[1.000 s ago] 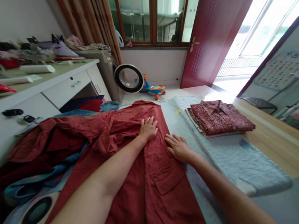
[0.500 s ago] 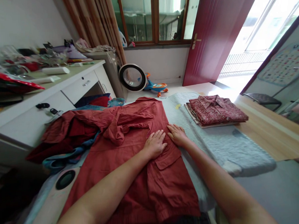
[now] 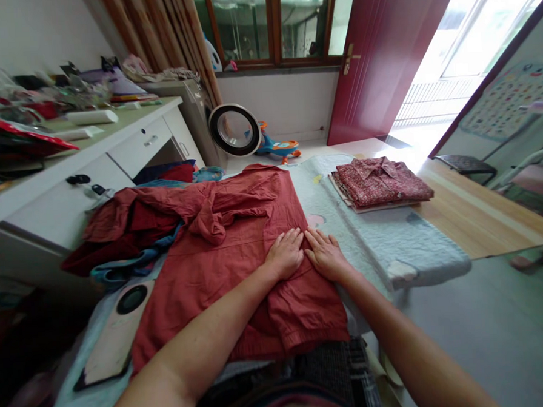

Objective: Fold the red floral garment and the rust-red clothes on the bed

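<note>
A rust-red jacket lies spread over a table padded with a pale blue quilted cover. My left hand rests flat on its right part, fingers stretched out. Just right of it, my right hand lies flat along the jacket's right edge, fingers spread. The two hands almost touch, and neither grips the cloth. One sleeve bunches up across the middle of the jacket. Beyond my right hand sits a stack of folded clothes, topped by a red patterned shirt.
A pale board with a black round hole lies at the left. Blue patterned cloth bunches beside the jacket. A white desk with clutter stands left. At the back are an open washing machine door, a ride-on toy and a red door.
My hands have slid slightly toward me over the jacket, and my right hand has come a little more onto its edge. The head view has tilted downward, showing my lap.
</note>
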`<state>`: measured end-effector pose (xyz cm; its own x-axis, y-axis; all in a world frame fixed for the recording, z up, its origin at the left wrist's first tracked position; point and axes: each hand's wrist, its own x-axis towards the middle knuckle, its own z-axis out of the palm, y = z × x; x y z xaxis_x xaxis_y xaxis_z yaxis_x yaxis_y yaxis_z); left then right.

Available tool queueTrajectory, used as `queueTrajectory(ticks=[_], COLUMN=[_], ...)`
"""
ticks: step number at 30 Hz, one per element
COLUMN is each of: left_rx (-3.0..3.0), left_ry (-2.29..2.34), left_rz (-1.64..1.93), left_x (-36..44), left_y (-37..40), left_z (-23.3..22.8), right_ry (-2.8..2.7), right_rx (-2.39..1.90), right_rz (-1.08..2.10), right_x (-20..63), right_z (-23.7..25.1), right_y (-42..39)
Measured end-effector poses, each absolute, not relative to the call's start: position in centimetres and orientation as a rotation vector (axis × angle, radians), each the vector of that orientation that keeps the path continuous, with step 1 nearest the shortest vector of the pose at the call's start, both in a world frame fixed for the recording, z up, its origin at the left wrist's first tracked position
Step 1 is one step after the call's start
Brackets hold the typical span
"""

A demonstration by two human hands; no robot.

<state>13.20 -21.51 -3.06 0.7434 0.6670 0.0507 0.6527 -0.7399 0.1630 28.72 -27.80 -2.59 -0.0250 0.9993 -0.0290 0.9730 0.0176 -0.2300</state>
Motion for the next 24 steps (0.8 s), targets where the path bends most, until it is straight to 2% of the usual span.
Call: queueTrajectory(ticks=[13, 24], left_rx=[2.811, 2.853], left_ry=[1.076, 1.077], left_rz=[0.169, 0.255], left_x=[13.2, 13.3], left_y=[-21.7, -21.9], left_z=[-2.8, -2.7], right_ry=[-2.243, -2.347], right_rx=[-2.068, -1.981], right_rz=[0.232, 0.275], right_x=[28.4, 28.6], right_z=[-2.5, -1.6], right_y=[-36.2, -39.8])
